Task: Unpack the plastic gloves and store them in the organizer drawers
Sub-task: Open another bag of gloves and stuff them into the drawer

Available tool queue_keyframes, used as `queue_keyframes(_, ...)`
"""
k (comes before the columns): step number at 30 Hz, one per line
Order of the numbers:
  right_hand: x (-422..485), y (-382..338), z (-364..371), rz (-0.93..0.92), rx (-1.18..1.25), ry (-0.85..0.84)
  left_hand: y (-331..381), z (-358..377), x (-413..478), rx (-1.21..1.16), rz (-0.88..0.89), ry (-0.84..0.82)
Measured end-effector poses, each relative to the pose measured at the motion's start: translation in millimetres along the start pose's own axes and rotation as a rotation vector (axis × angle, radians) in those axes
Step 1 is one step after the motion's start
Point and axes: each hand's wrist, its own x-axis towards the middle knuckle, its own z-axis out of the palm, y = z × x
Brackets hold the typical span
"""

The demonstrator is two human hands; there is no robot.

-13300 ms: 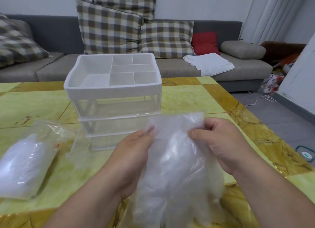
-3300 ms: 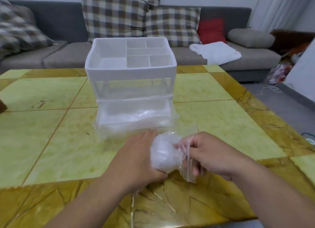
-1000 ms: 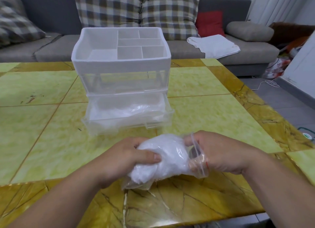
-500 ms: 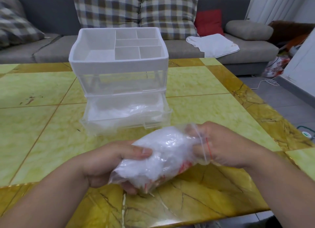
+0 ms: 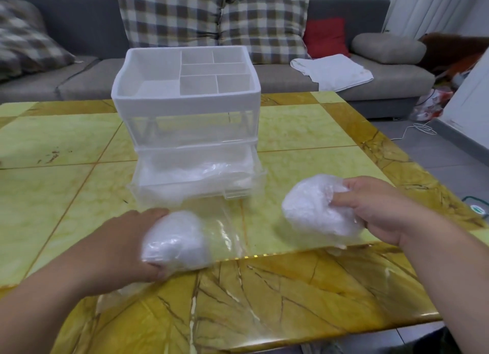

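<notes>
Two bundles in play: the right hand (image 5: 383, 211) is clutching a white wad of gloves (image 5: 312, 213) at four o'clock, low over the bench (image 5: 291, 287), while the left hand (image 5: 113, 250) is gripping the clear bag (image 5: 180, 242) at seven o'clock, with more gloves bunched inside. The organizer (image 5: 185, 99) is standing at twelve o'clock, its bottom drawer (image 5: 195, 192) pulled open and already holding gloves. The risk, I'd say, is that the loose wad springs apart and spills over the low drawer front, or the thin film snags as the drawer closes. The bag's slack mouth is lying between the hands and the drawer. Behind, a sofa (image 5: 391, 78) is carrying a white cloth (image 5: 333, 72) at one o'clock.
</notes>
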Motion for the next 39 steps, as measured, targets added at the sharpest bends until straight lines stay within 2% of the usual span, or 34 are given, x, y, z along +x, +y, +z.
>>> queue_keyframes(5,9.5,3.2,8.8,0.091,-0.008,0.083,-61.2,6.4,-8.0,0.244,-0.358,0.125)
queue_keyframes(7,11.4,4.4,12.9,0.106,-0.015,0.073,-71.1,5.6,-9.7,0.357,-0.421,0.124)
queue_keyframes(10,11.4,3.9,16.4,0.103,-0.008,0.079,-16.4,-4.1,-26.4,0.454,-0.271,0.405)
queue_keyframes(12,11.0,4.4,17.3,0.099,-0.005,0.072,39.0,-4.7,-32.4,0.411,-0.178,0.481)
queue_keyframes(17,3.0,8.6,23.9,0.07,-0.053,-0.022,112.2,34.1,3.4,-0.113,0.122,0.292)
queue_keyframes(21,-5.3,4.7,25.6,0.042,-0.03,-0.126,131.5,48.7,27.9,-0.536,0.146,0.206)
queue_keyframes(24,-11.7,0.6,22.7,0.044,0.09,-0.195,143.1,49.3,36.4,-0.59,0.284,0.225)
queue_keyframes(28,-13.3,4.7,15.6,0.087,0.236,-0.183,149.7,49.0,36.0,-0.781,0.294,0.294)
queue_keyframes(30,-16.8,7.2,14.1,0.124,0.235,-0.225,151.7,48.5,35.4,-0.861,0.321,0.311)
queue_keyframes(32,-19.0,10.1,13.5,0.142,0.173,-0.215,155.4,48.1,35.1,-0.89,0.354,0.311)
queue_keyframes(34,-20.0,15.0,8.2,0.045,-0.014,-0.015,158.5,49.3,35.6,-0.803,0.362,0.344)
queue_keyframes(36,-26.2,13.1,-0.1,-0.181,-0.221,0.198,159.5,53.3,36.0,-0.593,0.388,0.42)
queue_keyframes(37,-33.2,10.0,-3.3,-0.302,-0.243,0.186,160.5,56.4,36.0,-0.502,0.413,0.457)
queue_keyframes(39,-47.7,7.4,0.1,-0.425,-0.253,0.016,164.2,62.4,33.7,-0.411,0.448,0.509)
